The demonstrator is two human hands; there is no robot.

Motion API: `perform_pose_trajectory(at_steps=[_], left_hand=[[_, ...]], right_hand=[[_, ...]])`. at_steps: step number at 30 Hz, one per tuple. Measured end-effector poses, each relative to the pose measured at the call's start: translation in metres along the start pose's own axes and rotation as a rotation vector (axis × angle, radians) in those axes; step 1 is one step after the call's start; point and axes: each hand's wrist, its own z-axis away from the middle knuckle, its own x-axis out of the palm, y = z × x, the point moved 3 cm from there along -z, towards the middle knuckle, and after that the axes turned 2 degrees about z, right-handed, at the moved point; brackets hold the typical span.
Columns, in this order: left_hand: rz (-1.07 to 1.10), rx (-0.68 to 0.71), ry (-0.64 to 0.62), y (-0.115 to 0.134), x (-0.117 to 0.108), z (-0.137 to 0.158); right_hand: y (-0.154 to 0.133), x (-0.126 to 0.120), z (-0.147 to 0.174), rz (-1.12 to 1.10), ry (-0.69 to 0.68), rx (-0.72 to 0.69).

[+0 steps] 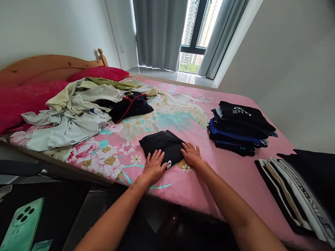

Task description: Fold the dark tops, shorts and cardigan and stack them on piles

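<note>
Closest to me, at lower left, a green phone (26, 221) lies camera side up on a black surface (65, 198). At lower right, a stack of white, tan and black folded clothes (295, 195) sits on the pink flowered bedspread (188, 190). In front of me, near the bed's edge, is a folded black garment (163, 142) with a white NIKE logo. My left hand (154, 164) lies flat on its near left part, fingers spread; my right hand (191, 153) is flat and open too, fingertips at its right edge. Neither grips anything. Beyond it to the right stands a pile of black and blue folded clothes (240, 127), white print on top. Farther left, loose clothes (86, 108) lie in a heap against red pillows (102, 73). Behind them rises the wooden headboard (52, 64); farthest off, grey curtains (162, 35) flank a window (195, 38).
</note>
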Motion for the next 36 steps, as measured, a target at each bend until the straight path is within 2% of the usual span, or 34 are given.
perform_pose_trajectory(at_steps=[3, 5, 7, 9, 11, 13, 15, 18, 22, 25, 29, 33, 36], left_hand=[[0.029, 0.009, 0.001, -0.003, -0.003, 0.0], [0.052, 0.043, 0.02, -0.004, -0.007, 0.006], [0.065, 0.111, 0.068, -0.007, -0.012, 0.019], [0.061, 0.198, 0.125, -0.01, -0.017, 0.035], [0.042, 0.272, 0.174, -0.013, -0.022, 0.047], [0.018, 0.326, 0.2, -0.015, -0.025, 0.053], [-0.001, 0.369, 0.181, -0.015, -0.027, 0.052], [-0.004, 0.38, 0.12, -0.012, -0.027, 0.044], [0.008, 0.288, 0.108, -0.01, -0.028, 0.036], [0.0, 0.238, 0.1, 0.0, -0.032, 0.036], [0.041, 0.278, 0.077, 0.043, -0.032, 0.053], [0.149, 0.347, 0.022, 0.103, -0.012, 0.089], [0.231, 0.316, 0.042, 0.121, 0.0, 0.107]], right_hand=[[0.027, -0.008, 0.007, -0.209, 0.146, 0.093], [0.031, -0.012, 0.025, -0.476, 0.315, 0.168], [0.026, -0.007, 0.051, -0.82, 0.4, 0.279], [0.013, 0.005, 0.079, -1.173, 0.329, 0.376], [-0.006, 0.016, 0.104, -1.477, 0.172, 0.462], [-0.024, 0.021, 0.116, -1.7, 0.049, 0.527], [-0.036, 0.019, 0.112, -1.812, 0.0, 0.565], [-0.041, 0.013, 0.08, -1.772, 0.046, 0.575], [-0.038, 0.011, 0.029, -1.653, 0.168, 0.627], [-0.032, 0.009, 0.016, -1.555, 0.232, 0.667], [-0.002, -0.002, 0.046, -1.446, 0.328, 0.627], [0.057, -0.012, 0.102, -1.334, 0.333, 0.591], [0.097, -0.02, 0.133, -1.108, 0.329, 0.621]])
